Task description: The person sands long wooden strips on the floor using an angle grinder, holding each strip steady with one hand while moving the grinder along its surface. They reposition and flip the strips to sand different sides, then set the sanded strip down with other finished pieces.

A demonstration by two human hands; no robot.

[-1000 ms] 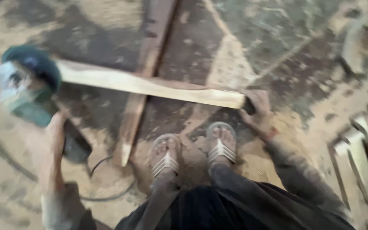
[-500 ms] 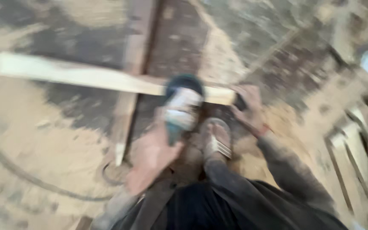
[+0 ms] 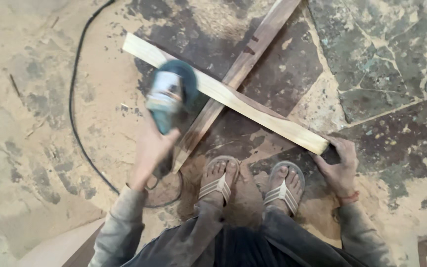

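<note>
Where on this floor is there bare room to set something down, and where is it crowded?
Free: the sawdust floor left of the black cable, and the stone floor right of the dark plank. Crowded: the middle, where the left hand holds the grinder on the pale plank, the right hand steadies its end, and the feet stand close.

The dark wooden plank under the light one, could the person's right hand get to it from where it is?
Probably yes. The right hand holds the end of the light plank, and the floor between it and the dark plank looks open, though letting go would free the light plank.

Soft, even daylight, no glare.
Shadows stay faint; only the grinder [image 3: 166,96] and left hand [image 3: 150,151] blur slightly.
</note>
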